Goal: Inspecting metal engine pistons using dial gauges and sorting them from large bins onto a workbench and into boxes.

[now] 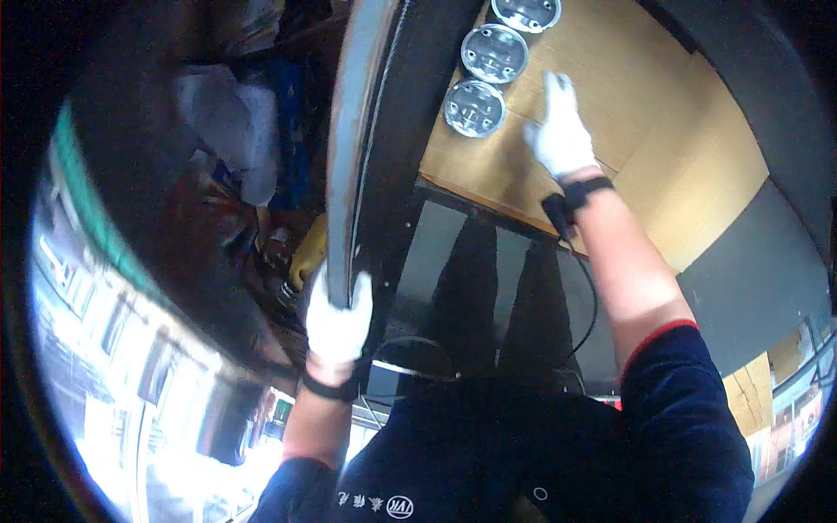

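My left hand (338,327), in a white glove, is closed round the near end of a long grey bar-like edge (347,157). Thumb and fingers lie on either side of it. My right hand (561,131), also gloved in white, reaches over a brown cardboard sheet (671,113). Its fingers are stretched out with the thumb apart, and it holds nothing. Left of it, three round silver metal parts, piston-like in shape, stand in a slanting row on the cardboard: a near one (475,109), a middle one (495,53) and a far one (527,12), cut by the frame.
A dark glossy panel (453,288) lies between me and the cardboard. From my right wrist's black band (586,192) a thin black cable (595,296) hangs down. Beyond the grey edge, on the left, are a whitish crumpled thing (231,122) and a yellow object (309,251) in shadow.
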Tool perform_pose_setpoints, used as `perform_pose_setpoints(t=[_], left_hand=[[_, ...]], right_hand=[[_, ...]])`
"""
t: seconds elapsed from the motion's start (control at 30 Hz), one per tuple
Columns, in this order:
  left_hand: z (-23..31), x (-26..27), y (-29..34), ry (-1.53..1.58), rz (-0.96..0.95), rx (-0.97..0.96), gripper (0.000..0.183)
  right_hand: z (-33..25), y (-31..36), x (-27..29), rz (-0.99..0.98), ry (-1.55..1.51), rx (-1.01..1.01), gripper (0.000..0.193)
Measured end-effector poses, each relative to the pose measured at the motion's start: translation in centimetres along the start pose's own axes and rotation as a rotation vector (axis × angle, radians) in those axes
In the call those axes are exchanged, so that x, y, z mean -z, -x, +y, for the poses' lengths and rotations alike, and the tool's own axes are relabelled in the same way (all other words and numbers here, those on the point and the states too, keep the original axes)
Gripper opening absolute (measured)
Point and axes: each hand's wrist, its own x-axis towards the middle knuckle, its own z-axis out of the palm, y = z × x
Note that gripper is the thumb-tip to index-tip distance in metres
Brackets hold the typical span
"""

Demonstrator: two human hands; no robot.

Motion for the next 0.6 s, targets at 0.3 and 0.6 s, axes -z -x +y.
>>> perform_pose_setpoints(t=[0.3,0.6], left_hand=[[-0.6,1.2,-2.4,0.052,-0.088,0.131,0.054],[1.1,3.5,5.9,-0.181,0.159,-0.133,0.062]], right_hand=[[9.7,26.3,16.7,-0.051,0.165,-0.576,0.072],[12.2,40.1,17.8,-0.015,0.047,-0.547,0.061]])
